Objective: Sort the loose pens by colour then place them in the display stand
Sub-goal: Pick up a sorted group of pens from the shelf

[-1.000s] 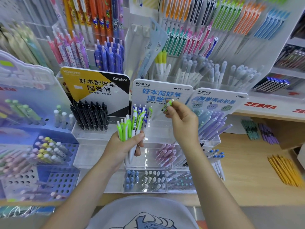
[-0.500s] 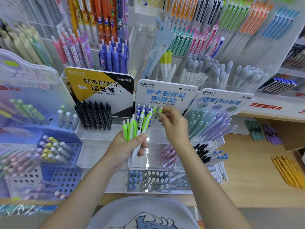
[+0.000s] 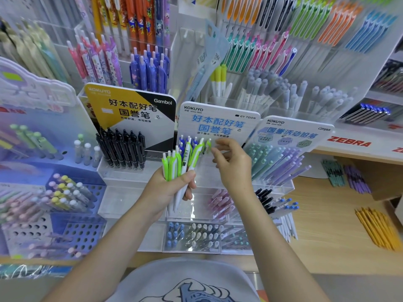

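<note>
The left hand grips a bunch of green-and-white pens, clicker ends up and white tips hanging below the fist, thumb pressed across the barrels. Just to its right and slightly beyond, the right hand hangs with fingers loosely spread, holding nothing; its fingertips sit just beside a green pen that stands in the clear display stand under the white-and-blue Kokuyo card. Judging by that, the sorting looks partly done: a few blue pens stand in the slots beyond the left hand, one or two green ones stand next to them near the right fingertips, and the handful in the left hand is likely what remains to be set in. The bunch appears to be all green, so the colour sorting for this lot seems settled and only placing is left. How many pens the left hand holds is hard to count, since they overlap and the fist covers their middles. The slots of the stand are mostly hidden behind both hands, so free places cannot be judged. Whether the right fingertips actually touch the standing green pen cannot be told. The bench to the right of the right hand carries yellow pencils, and the lower trays between the forearms are blurred by glare.
</note>
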`<state>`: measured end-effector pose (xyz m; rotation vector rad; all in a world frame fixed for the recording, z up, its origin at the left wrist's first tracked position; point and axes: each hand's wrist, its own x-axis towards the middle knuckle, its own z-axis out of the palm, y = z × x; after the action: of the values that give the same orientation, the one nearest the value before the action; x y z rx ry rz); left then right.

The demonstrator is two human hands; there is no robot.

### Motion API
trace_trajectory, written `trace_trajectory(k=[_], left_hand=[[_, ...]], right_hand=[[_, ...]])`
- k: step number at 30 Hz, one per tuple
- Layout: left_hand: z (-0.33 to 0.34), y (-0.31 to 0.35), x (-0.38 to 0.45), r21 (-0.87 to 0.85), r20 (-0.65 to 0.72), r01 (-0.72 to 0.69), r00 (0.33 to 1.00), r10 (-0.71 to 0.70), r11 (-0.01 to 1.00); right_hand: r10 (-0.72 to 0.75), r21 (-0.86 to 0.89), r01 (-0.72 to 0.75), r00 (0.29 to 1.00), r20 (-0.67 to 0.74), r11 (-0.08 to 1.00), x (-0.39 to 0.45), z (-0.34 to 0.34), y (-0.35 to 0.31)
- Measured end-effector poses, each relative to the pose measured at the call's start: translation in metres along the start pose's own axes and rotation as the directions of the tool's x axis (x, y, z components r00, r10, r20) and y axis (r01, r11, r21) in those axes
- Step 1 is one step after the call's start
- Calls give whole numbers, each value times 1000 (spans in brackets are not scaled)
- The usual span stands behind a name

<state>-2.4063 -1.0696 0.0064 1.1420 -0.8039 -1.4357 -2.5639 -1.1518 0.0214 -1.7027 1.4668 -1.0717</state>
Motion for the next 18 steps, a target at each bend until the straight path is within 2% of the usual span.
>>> trace_trajectory(k=[2,5,7,10,13,15,18], left_hand=[[1,-1,1,4,-15,-1,1000,1,1000],[7,-3,3,54,-22,-15,1000,16,998],[13,-4,5,91,-29,-18,999,20,996],[19,-6,4,104,-7,-20,1000,21,994],[20,-4,0,69,7,8,1000,-8,998],[18,-2,-2,59,-6,30,1000,-30,998],[13,-3,-5,64,-41,49,998,-46,997]], right_hand=[[51,106,-51,999,-4,993,-9,-9,-10],[129,306,-177,977,172,935,-22,-19,-26],[131,312,-206,961,244,928,-27,-20,-32],[153,285,-223,957,248,932,-30,-21,-33],[144,328,-231,953,268,916,-29,-31,-30],[136,401,-220,964,229,889,-28,-39,-28],[109,460,-119,993,49,880,-22,-53,-27]])
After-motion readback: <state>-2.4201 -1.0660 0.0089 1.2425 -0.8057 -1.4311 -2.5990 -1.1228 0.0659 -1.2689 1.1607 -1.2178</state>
